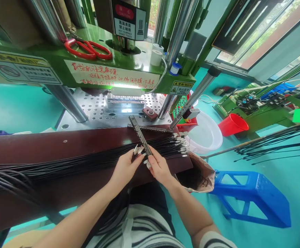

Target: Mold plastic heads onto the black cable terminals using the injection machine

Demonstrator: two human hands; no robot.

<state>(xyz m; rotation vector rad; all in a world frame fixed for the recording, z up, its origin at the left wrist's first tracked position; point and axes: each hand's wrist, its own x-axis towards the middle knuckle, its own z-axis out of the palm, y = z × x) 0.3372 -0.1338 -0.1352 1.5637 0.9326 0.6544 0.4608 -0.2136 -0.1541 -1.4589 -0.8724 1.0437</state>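
My left hand [126, 166] is closed around several black cables with metal connector ends [138, 149]. In my right hand [160, 166] is the near end of a long metal mold bar [140, 135], which slants away to the upper left. Both hands are close together over the brown table edge, the fingers nearly meeting at the bar's lower end. A second metal bar [152, 128] lies flat just behind. Beneath and beside the hands runs a thick bundle of black cables [88, 160], its silvery connector ends [182, 144] fanned out at the right.
Ahead stands a green press with a lit metal mold [125, 101] on a perforated plate [93, 112]. Red-handled scissors [88, 49] lie on the press. To the right are a white tub [205, 132], a red bucket [234, 124], a paper sack [206, 172] and a blue stool [258, 196].
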